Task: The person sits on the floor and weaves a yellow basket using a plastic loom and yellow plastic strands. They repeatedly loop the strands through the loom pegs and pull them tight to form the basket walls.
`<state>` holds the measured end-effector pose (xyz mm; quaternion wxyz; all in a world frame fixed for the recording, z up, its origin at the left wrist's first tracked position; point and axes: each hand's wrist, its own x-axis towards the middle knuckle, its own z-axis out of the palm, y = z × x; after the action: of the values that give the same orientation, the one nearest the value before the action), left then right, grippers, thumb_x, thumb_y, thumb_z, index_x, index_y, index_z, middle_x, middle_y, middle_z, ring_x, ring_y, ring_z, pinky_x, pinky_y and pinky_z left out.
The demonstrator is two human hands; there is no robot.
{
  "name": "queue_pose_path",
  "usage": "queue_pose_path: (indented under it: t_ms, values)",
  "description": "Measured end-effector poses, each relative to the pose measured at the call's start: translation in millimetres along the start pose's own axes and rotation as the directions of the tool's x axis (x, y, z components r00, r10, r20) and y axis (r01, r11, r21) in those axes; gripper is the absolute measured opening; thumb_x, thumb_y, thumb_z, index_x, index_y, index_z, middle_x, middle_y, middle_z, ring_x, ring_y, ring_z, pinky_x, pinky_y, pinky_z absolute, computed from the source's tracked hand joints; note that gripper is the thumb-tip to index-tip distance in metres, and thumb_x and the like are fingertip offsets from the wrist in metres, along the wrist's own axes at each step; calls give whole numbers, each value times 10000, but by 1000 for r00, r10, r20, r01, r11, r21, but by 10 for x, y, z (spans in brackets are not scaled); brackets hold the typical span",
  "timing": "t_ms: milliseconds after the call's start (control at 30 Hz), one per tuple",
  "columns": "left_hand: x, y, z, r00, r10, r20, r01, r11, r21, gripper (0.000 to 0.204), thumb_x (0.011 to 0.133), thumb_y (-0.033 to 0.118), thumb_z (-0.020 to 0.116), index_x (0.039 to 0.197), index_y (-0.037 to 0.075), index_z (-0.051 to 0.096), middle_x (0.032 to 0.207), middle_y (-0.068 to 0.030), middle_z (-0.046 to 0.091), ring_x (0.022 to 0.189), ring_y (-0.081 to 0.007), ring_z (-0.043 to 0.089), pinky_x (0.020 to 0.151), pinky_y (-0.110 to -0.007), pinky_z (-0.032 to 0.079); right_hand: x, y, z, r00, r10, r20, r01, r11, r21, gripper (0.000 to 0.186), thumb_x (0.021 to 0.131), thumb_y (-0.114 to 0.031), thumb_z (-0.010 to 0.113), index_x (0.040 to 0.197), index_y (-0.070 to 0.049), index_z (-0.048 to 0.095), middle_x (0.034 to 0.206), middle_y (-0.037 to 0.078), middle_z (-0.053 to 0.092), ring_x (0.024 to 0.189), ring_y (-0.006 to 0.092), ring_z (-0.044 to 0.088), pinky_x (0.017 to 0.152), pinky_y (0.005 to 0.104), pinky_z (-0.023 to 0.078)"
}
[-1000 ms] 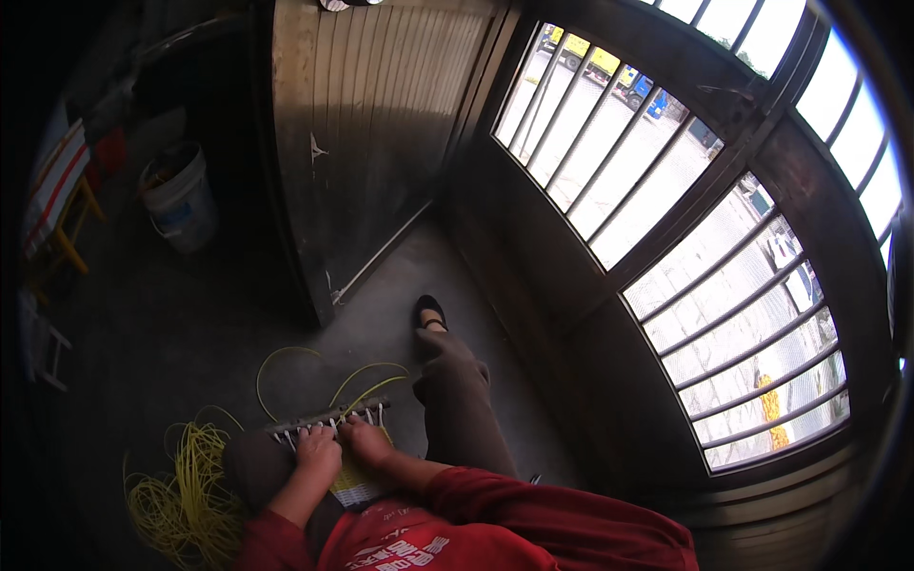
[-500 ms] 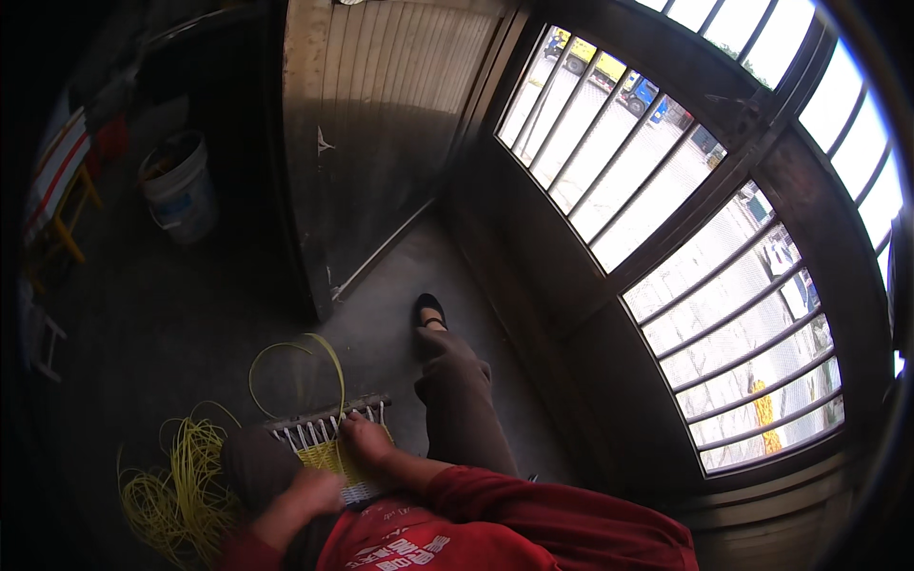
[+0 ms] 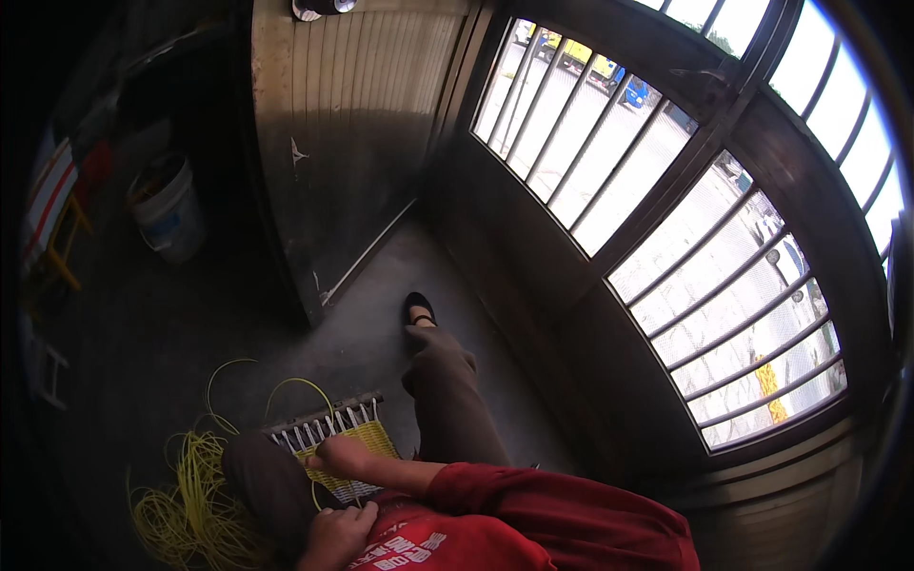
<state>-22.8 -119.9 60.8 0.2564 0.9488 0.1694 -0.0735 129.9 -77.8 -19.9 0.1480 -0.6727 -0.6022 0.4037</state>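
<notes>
A small woven panel (image 3: 377, 440) in yellow and white lies across my lap, its white cords (image 3: 307, 434) tied to a dark bar (image 3: 333, 411) at the far end. My right hand (image 3: 343, 457) rests over the panel's left part with fingers closed on a yellow strand (image 3: 314, 493). That strand curves down toward my left hand (image 3: 340, 533), which is closed at the panel's near edge by my red shirt. What the left fingers grip is hidden. Another loop of yellow strand (image 3: 303, 382) rises beyond the bar.
A tangled heap of yellow strand (image 3: 195, 504) lies on the left beside my knee (image 3: 257, 466). Further off stand a white bucket (image 3: 169, 214) and a yellow-legged stool (image 3: 67, 238). A metal partition (image 3: 352, 143) and a barred door (image 3: 571, 285) border the floor ahead and right.
My right hand has moved from the bar nearer to me, over the weave. My left hand has dropped toward my body. The loop beyond the bar is smaller, and the view has shifted slightly.
</notes>
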Motion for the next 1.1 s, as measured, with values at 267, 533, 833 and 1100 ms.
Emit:
queue_pose_path:
  t_ms: [267, 533, 833, 1100]
  values:
    - [133, 118, -52, 927, 229, -298, -219, 973, 67, 255, 748, 122, 539, 992, 68, 584, 743, -62, 587, 686, -219, 600, 610, -351, 437, -29, 90, 165, 997, 7, 79, -1, 997, -76, 248, 698, -283, 640, 747, -42, 676, 775, 186, 645, 753, 343, 640, 682, 418, 500]
    - [31, 33, -278, 564, -362, -742, -103, 861, -499, 544, 687, -85, 454, 1230, -48, 442, 1248, -204, 447, 763, -191, 535, 700, -297, 456, -314, 111, -188, 810, -563, -165, 583, 742, 330, 150, 687, -62, 593, 601, 0, 486, 571, 114, 479, 522, 246, 491, 521, 359, 377]
    - [322, -217, -25, 930, -263, -256, -56, 588, -807, 217, 810, 78, 541, 992, -42, 550, 993, -140, 578, 936, -227, 552, 844, -319, 425, -1065, -582, -481, 462, -885, 63, 518, 327, 790, 294, 782, -90, 619, 567, 10, 446, 547, 86, 444, 493, 172, 427, 487, 333, 306]
    - [54, -650, 345, 771, -546, -328, 0, 515, -857, 310, 929, 229, 425, 976, -36, 578, 721, -55, 560, 577, -125, 547, 551, -248, 453, -1350, -1006, -1054, 92, -987, -129, 518, -63, 853, 400, 885, -311, 575, 701, 43, 544, 643, 136, 501, 588, 274, 485, 553, 371, 364]
